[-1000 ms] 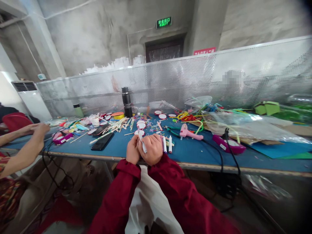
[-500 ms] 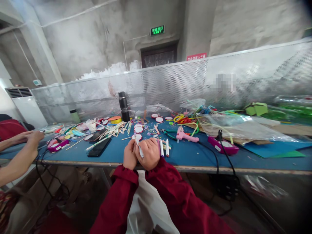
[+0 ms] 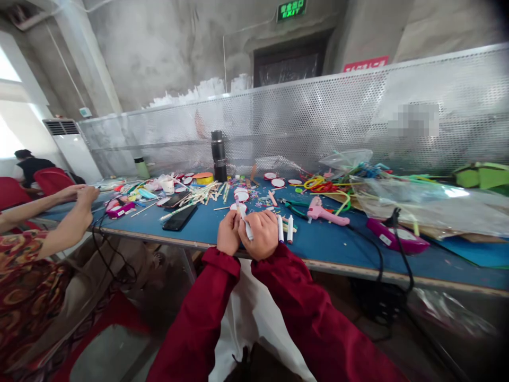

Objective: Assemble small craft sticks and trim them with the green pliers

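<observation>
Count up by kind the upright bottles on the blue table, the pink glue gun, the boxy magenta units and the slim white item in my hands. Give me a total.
Black cylindrical bottle and green dark-lidded bottle, both upright: 2
Pink glue gun: 1
Boxy magenta units: 2
Slim white item: 1
Total: 6

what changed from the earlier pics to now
Only the view clearly shifted, swinging left, so things sit further right in frame. Nothing was visibly grasped or released: the left hand and right hand still hold the slim white object between them. White markers, pink glue gun and black phone stay put.
</observation>
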The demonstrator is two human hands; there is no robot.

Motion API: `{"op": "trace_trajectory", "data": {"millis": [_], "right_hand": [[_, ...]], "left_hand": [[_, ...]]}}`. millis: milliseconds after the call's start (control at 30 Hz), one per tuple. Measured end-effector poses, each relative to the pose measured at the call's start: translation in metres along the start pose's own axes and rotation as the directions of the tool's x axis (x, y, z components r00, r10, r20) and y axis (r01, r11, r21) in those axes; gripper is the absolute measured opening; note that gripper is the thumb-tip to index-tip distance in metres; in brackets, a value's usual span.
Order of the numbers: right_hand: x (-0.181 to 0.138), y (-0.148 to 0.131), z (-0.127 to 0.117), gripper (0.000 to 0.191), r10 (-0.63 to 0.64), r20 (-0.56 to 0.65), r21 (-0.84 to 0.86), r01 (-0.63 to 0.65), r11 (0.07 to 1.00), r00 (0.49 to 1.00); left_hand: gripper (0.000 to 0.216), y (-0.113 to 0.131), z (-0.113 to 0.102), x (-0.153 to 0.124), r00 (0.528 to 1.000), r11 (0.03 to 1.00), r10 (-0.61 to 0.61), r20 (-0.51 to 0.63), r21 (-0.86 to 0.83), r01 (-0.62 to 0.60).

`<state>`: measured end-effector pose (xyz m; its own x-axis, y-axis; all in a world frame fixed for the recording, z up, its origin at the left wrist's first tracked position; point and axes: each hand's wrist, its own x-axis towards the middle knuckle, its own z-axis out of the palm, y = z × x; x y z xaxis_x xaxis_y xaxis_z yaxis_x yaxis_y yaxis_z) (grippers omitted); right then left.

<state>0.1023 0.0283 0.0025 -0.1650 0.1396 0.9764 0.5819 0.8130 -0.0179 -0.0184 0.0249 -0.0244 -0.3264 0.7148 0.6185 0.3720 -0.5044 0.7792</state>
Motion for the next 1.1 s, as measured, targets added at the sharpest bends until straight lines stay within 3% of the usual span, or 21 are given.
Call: {"op": "trace_trajectory", "data": {"millis": [300,600,1100], "right_hand": [[0.0003,0.0035,0.0003,0.011,-0.038,-0.020,0.010,0.038,0.999,0.999],[-0.0003,0.0036,0.0002,0.010,-0.034,-0.013,0.016,0.034,0.999,0.999],[-0.0003,0.0006,-0.0012,0.012,0.022,0.022,0.051,-0.023,0.998,1.000]], "left_hand": [[0.020,0.0093,0.0016,-0.0035,1.000,0.987,0.006,0.017,0.159,-0.009],[0.024,0.0095,0.0010,-0.0032,1.000,0.988,0.011,0.004,0.155,-0.012],[0.018,0.0022,-0.0021,0.0001,0.999,0.999,0.013,0.034,-0.040,-0.012]]}}
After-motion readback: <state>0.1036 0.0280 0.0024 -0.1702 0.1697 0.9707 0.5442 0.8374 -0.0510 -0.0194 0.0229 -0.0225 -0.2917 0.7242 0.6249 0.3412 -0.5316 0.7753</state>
